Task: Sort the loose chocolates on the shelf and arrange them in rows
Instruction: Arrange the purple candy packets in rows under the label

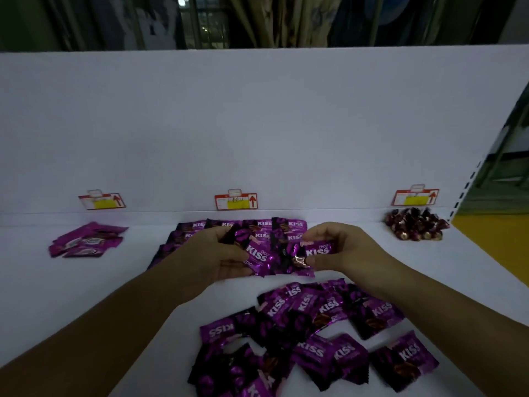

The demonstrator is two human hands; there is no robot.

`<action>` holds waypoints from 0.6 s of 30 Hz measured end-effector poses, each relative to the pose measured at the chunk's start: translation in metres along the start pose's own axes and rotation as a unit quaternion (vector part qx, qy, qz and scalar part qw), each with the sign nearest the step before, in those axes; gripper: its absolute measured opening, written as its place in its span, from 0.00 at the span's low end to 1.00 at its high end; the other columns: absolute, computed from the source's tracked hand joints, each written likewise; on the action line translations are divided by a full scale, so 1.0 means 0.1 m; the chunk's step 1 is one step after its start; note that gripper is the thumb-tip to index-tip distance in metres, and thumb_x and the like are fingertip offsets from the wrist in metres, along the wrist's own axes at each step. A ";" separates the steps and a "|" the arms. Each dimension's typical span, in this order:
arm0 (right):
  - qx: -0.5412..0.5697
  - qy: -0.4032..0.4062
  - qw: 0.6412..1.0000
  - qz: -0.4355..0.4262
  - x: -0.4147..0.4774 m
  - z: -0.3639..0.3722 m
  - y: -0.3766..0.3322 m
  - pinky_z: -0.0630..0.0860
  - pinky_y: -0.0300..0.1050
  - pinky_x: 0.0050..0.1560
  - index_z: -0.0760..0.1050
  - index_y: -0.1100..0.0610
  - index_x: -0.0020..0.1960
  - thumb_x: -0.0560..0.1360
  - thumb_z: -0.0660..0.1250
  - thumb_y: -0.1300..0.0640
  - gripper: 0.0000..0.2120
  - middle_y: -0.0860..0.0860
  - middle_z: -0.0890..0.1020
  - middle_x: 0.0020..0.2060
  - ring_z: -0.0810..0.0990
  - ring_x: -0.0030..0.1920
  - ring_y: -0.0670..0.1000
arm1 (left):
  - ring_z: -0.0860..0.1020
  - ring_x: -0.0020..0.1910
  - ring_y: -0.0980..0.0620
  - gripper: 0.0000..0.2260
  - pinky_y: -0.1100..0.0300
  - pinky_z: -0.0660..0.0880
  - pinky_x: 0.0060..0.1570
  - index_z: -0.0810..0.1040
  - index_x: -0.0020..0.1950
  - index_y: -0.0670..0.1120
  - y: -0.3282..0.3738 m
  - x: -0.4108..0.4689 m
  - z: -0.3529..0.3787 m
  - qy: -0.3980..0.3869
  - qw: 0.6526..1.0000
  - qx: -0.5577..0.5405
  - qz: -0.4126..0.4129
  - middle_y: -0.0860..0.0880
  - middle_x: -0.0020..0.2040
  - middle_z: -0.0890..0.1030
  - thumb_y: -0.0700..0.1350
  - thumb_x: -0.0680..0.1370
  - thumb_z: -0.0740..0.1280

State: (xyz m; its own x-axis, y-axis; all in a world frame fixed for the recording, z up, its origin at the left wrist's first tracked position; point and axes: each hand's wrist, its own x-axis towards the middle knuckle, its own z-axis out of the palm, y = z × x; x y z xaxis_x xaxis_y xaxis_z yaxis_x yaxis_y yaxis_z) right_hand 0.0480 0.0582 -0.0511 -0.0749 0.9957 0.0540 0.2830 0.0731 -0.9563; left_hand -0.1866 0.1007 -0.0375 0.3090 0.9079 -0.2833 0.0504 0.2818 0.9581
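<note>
Chocolates [309,333] in purple KISS wrappers lie heaped on a white shelf [86,282] with a white back panel [257,124]; the room beyond is dim. Straight below the middle price tag [236,201], laid rows [286,224] sit against the panel. Just nearer than those, the left hand [217,259] grips a bundle [257,255] of wrapped pieces and the right hand [340,250] pinches one packet [317,250]. The heap lies nearest, farthest from the tag, under both wrists.

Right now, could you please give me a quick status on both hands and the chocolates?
Left hand grips one Kiss packet; right hand pinches a second packet. Rows laid behind; loose pile in front unsorted. Nothing blocking.
</note>
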 end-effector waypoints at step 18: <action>0.180 -0.061 0.977 0.101 0.23 0.92 -0.40 0.76 0.41 0.39 0.79 0.62 0.47 0.72 0.65 0.70 0.08 0.55 0.83 0.40 0.80 0.39 0.51 | 0.81 0.38 0.55 0.12 0.63 0.79 0.38 0.80 0.40 0.51 -0.08 -0.31 -1.06 0.051 0.985 0.149 0.071 0.52 0.38 0.83 0.33 0.74 0.66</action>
State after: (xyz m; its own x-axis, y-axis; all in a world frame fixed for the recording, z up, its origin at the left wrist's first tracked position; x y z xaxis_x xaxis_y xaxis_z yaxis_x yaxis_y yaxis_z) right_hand -0.0529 0.0727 -0.0379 -0.1710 0.9721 -0.1603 -0.0482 -0.1708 -0.9841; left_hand -0.2976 0.1032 -0.0410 0.2376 0.9622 -0.1333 0.2939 0.0595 0.9540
